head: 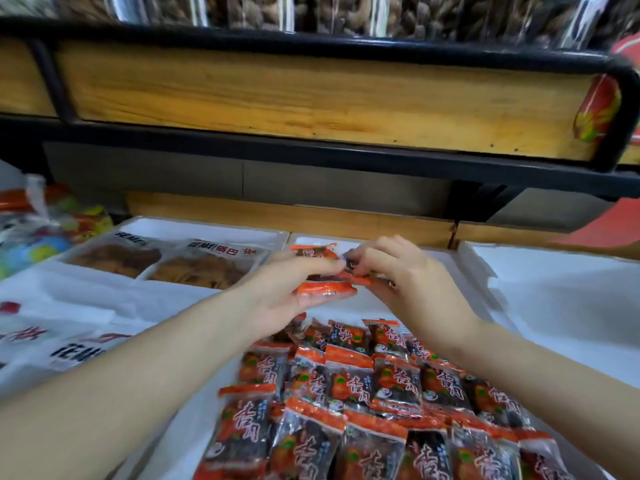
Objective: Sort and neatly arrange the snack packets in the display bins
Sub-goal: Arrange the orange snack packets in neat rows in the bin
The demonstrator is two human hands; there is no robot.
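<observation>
Currently: my left hand and right hand both pinch a blurred stack of packets, long axis crosswise, above the white bin. Its count is unreadable. Loose packets lie in the bin, too many to count, lengthwise away from me.

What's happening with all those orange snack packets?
A person is tidying snacks. The left hand and the right hand hold a small stack of orange packets above a white bin. Rows of the same packets already lie in its near part. Clear packs of brown snacks sit in the bin to the left.
</observation>
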